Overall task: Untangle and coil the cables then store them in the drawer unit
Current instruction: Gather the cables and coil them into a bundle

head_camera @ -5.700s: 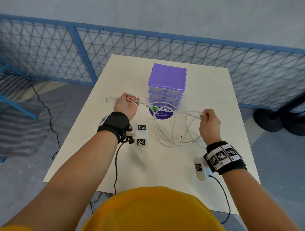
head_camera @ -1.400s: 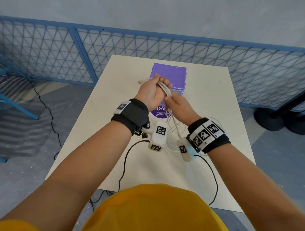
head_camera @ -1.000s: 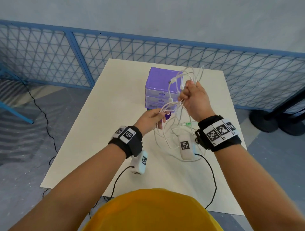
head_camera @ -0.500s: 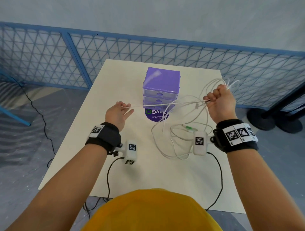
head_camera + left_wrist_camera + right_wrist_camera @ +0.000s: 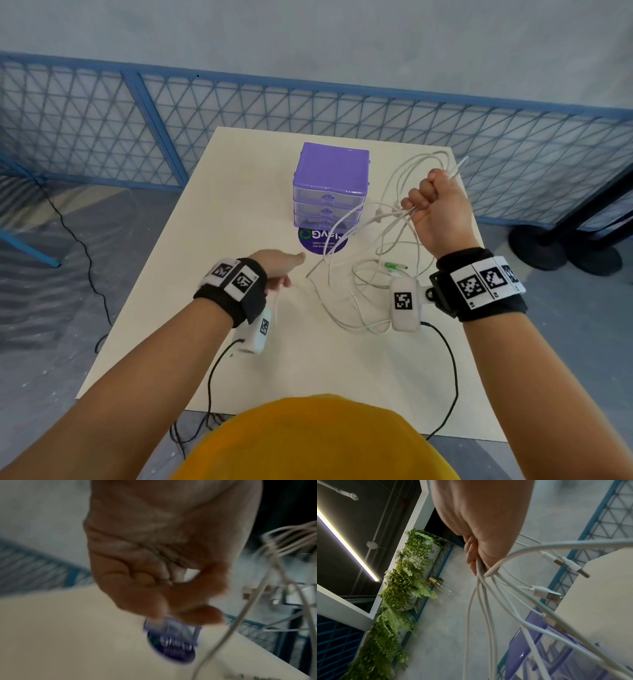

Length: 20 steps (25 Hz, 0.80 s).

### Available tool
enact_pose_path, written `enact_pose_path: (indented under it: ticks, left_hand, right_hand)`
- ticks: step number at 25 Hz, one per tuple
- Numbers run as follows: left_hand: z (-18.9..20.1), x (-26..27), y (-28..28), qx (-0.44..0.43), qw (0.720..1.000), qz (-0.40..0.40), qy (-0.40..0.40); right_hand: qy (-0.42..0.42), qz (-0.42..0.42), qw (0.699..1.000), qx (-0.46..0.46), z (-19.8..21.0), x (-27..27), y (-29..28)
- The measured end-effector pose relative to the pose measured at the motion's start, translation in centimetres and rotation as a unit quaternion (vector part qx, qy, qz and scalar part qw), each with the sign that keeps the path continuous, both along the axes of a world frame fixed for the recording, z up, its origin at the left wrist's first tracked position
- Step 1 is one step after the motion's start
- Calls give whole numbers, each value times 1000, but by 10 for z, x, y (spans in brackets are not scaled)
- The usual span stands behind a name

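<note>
The purple three-drawer unit [image 5: 330,185] stands at the back middle of the table, its drawers closed. My right hand [image 5: 435,202] is raised to its right and grips a bundle of white cables [image 5: 394,219] in a fist. Loops stick out above the fist, and strands hang to a loose tangle [image 5: 359,308] on the table. In the right wrist view several plugs [image 5: 546,593] dangle from the right hand [image 5: 479,561]. My left hand [image 5: 277,270] is low over the table with fingers [image 5: 154,577] curled on a white cable end [image 5: 188,574], which is blurred.
A green-tipped plug [image 5: 394,266] lies among the strands. A round purple sticker [image 5: 322,240] marks the table [image 5: 239,205] in front of the drawers. A blue mesh fence [image 5: 239,102] runs behind. Black wrist-camera leads [image 5: 448,377] trail over the near edge.
My left hand has dropped toward the table and moved right. The strand it held taut between both hands now hangs slack. The right hand stays raised with the bundle.
</note>
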<state>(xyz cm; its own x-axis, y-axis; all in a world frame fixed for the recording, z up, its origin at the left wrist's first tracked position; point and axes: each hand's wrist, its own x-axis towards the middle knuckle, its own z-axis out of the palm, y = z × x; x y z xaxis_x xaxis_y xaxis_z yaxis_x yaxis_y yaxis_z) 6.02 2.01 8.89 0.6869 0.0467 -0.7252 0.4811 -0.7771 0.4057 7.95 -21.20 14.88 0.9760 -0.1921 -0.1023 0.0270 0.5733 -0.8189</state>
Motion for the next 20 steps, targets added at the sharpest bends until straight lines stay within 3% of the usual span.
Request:
enact_pose_path:
  ticks: [1, 2, 3, 5, 7, 10, 14, 15, 16, 18, 20]
  left_hand:
    - [12, 5, -7, 73, 991, -43, -103]
    - [23, 10, -15, 84, 968, -55, -230]
    - [34, 12, -25, 14, 939, -40, -341]
    - [49, 10, -45, -165, 882, -63, -437]
    - [49, 9, -60, -220, 859, -125, -446]
    - [43, 14, -62, -193, 848, -125, -478]
    - [40, 13, -57, -161, 875, -225, -397]
    - [40, 14, -52, -150, 879, -219, -396]
    - [39, 18, -44, -124, 883, -176, -417]
    - [30, 32, -11, -37, 893, -13, -448]
    - [10, 41, 25, 62, 932, 50, -353]
  right_hand:
    - [-2, 13, 1000, -2, 0, -1, 3]
    - [-2, 27, 1000, -4, 0, -2, 7]
    - [-3, 41, 999, -5, -1, -3, 12]
    - [-3, 60, 998, -9, -3, -4, 21]
    - [2, 72, 997, -11, -4, -5, 30]
    - [7, 79, 997, -16, -8, -5, 32]
    - [20, 69, 997, -22, -17, -3, 26]
    - [24, 60, 998, -21, -19, -1, 22]
    - [27, 43, 999, -12, -20, 1, 14]
    - [35, -15, 999, 31, -21, 6, -10]
    - [40, -61, 995, 63, -24, 7, -34]
